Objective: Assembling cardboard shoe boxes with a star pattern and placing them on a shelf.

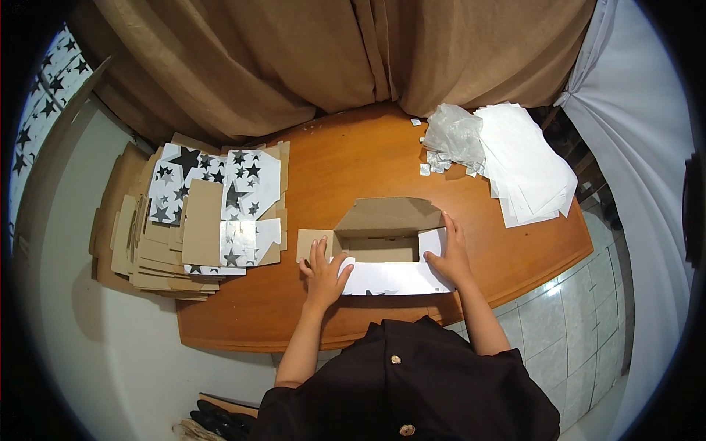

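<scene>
Left hand (321, 269) laid flat, fingers spread, on the left end of the cardboard box (387, 246); right hand (450, 255) pressed open on its right end. Box at table (346, 165) front edge, half-folded. Flaps judged next to be tucked; flat blanks (198, 220) stacked left.

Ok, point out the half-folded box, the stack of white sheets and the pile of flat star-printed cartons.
half-folded box (388, 217): head view, on its raised brown back flap.
stack of white sheets (526, 165): head view, on the top sheet.
pile of flat star-printed cartons (250, 176): head view, on a star-printed panel.

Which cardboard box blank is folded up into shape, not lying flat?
The white-and-brown cardboard box between the left hand and right hand; the star-printed blanks lie flat, stacked at the table's left.
</scene>
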Demonstrator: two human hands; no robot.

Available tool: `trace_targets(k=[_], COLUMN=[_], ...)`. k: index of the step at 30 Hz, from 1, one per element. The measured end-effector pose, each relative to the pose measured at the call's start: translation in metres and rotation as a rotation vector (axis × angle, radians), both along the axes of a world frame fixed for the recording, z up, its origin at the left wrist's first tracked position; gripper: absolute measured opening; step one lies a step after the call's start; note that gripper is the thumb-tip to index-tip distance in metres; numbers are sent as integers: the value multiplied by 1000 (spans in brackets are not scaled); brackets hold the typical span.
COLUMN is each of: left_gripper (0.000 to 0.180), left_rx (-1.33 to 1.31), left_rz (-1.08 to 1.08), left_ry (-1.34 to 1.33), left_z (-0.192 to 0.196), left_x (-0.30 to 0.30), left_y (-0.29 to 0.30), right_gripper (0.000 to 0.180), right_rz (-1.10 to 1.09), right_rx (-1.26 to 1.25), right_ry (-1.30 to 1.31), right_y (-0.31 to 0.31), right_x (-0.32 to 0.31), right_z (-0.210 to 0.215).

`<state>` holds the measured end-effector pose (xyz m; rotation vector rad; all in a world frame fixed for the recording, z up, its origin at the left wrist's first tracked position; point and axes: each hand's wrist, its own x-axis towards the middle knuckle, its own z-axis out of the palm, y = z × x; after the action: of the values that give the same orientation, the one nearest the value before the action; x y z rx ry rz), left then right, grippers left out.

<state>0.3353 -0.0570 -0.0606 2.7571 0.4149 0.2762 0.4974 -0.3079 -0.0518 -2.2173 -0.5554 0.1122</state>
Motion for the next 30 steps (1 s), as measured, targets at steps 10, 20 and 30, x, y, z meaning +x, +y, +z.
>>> trace_targets(k=[10,20,30], left_gripper=[52,32,18], left_rx=[-664,-1154,-922], left_rz=[654,318,215], left_ry=[-1052,-546,-651], left_z=[-14,-27,-40], left_x=[-6,-10,-3], left_y=[27,23,10], right_gripper=[42,19,30], right_rz=[-16,-98,-133], right_rx=[334,144,322], right_ry=[-3,-282,-159], right_y=[-10,-8,14], right_x=[5,15,37], right_z=[-29,-14,-8])
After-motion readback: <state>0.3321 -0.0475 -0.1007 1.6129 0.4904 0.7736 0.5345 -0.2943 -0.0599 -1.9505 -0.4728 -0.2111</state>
